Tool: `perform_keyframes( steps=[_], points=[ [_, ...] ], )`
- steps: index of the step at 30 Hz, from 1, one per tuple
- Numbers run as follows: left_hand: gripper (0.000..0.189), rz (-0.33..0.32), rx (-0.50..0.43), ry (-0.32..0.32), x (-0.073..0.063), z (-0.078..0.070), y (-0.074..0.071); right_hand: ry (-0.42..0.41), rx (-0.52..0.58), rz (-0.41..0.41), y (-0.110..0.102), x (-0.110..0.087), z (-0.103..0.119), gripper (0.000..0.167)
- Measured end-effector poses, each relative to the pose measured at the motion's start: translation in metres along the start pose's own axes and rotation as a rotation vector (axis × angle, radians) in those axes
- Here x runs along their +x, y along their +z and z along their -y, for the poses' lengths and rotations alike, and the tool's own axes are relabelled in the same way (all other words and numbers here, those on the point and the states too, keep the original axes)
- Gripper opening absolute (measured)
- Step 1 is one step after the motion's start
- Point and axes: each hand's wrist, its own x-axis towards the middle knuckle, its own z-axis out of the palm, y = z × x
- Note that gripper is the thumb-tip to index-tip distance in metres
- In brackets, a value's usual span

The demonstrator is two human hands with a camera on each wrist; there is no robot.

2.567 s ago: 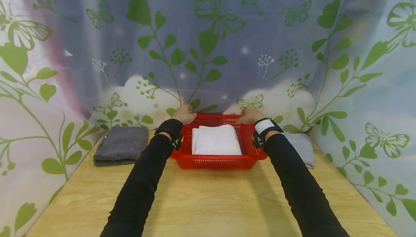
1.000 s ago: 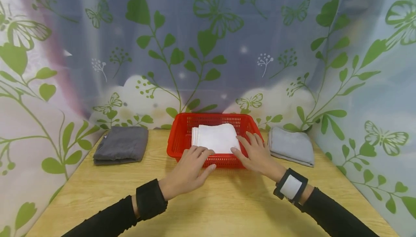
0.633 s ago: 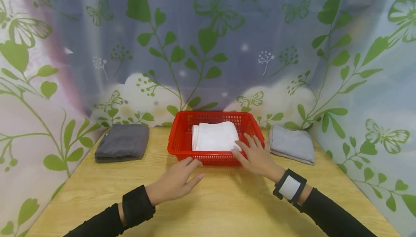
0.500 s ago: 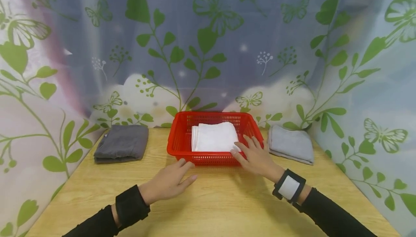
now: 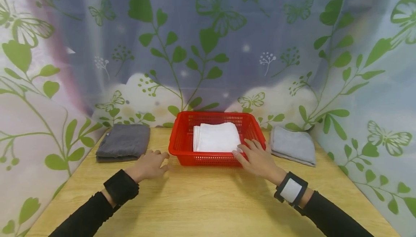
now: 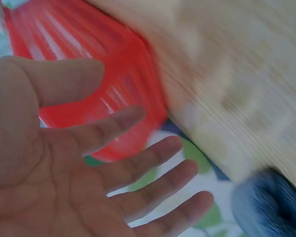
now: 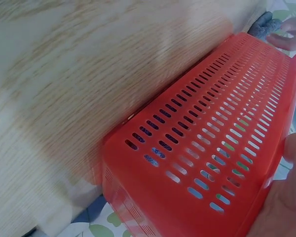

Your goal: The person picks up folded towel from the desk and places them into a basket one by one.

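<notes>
A red perforated plastic basket (image 5: pixel 208 160) stands at the back middle of the table, with a folded white cloth (image 5: pixel 217 137) lying inside. My left hand (image 5: pixel 150 165) is off the basket's left front corner, close to a folded dark grey towel (image 5: pixel 123 140). In the left wrist view its fingers (image 6: pixel 143 163) are spread and hold nothing. My right hand (image 5: pixel 258 160) lies over the basket's right front corner, thumb at the front rim and loose fingers reaching over the inside. From the right wrist, the basket's slotted wall (image 7: pixel 187 148) shows beside that hand.
A folded light grey towel (image 5: pixel 292 145) lies right of the basket. The wooden table (image 5: pixel 201 201) is bounded at the back and sides by a curtain (image 5: pixel 221 67) printed with leaves and butterflies.
Both hands have come from the basket's far corners to its front. The left hand then moved left, away from the basket toward the dark grey towel; the right stayed at the front corner.
</notes>
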Motion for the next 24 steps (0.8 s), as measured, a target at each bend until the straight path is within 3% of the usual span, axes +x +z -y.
perform_keyframes(
  steps=[4,7,11,18,24],
  points=[
    [0.037,-0.074,0.027,-0.043,0.007,0.026,-0.004,-0.012,-0.015,-0.014,0.000,-0.001,-0.001,0.060],
    [0.037,-0.169,0.052,-0.075,0.015,0.049,-0.006,-0.018,-0.017,-0.024,0.000,0.000,-0.001,0.059],
    [0.046,-0.249,0.039,-0.155,0.023,0.085,-0.007,-0.019,-0.018,-0.032,0.000,0.000,-0.002,0.057],
    [0.062,-0.149,-0.050,-0.372,0.022,0.149,-0.004,-0.024,-0.022,-0.038,0.002,-0.002,-0.002,0.053],
    [0.070,-0.050,-0.193,-0.520,0.018,0.184,0.003,-0.027,-0.024,-0.045,0.003,-0.002,-0.003,0.051]
  ],
)
